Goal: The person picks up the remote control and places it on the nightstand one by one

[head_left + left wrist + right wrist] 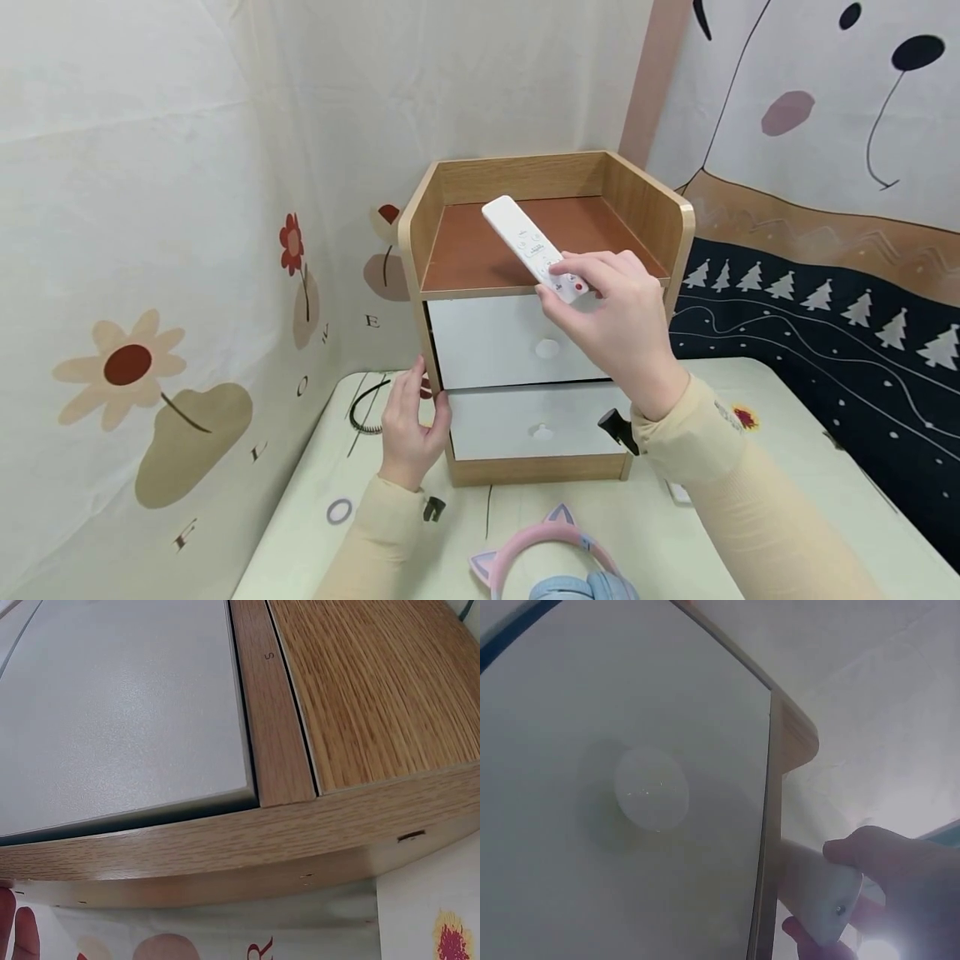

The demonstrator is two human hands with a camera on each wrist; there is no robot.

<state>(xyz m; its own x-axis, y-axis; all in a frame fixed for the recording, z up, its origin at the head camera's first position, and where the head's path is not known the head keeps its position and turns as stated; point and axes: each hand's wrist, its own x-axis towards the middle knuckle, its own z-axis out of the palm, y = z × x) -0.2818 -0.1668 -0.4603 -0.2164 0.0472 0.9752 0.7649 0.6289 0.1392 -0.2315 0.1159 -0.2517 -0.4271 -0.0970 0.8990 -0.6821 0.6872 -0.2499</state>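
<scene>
A white remote control (517,233) is pinched at its lower end by my right hand (618,325), in front of the top shelf of a small wooden drawer cabinet (536,472). The remote points up and to the left, with its buttons showing. In the right wrist view, the remote's end (826,900) sits between thumb and fingers beside the cabinet's top edge. My left hand (412,425) rests against the cabinet's left side, fingers along the panel edge. Only its fingertips (27,934) appear in the left wrist view. Both white drawers, upper (487,342) and lower (487,425), have round knobs.
Pink cat-ear headphones (525,542) lie in front of the cabinet. A small purple ring (339,511) and a black toothed headband (357,410) are on the left. Part of a white object (679,493) shows beside the right sleeve. Printed fabric (187,208) hangs behind.
</scene>
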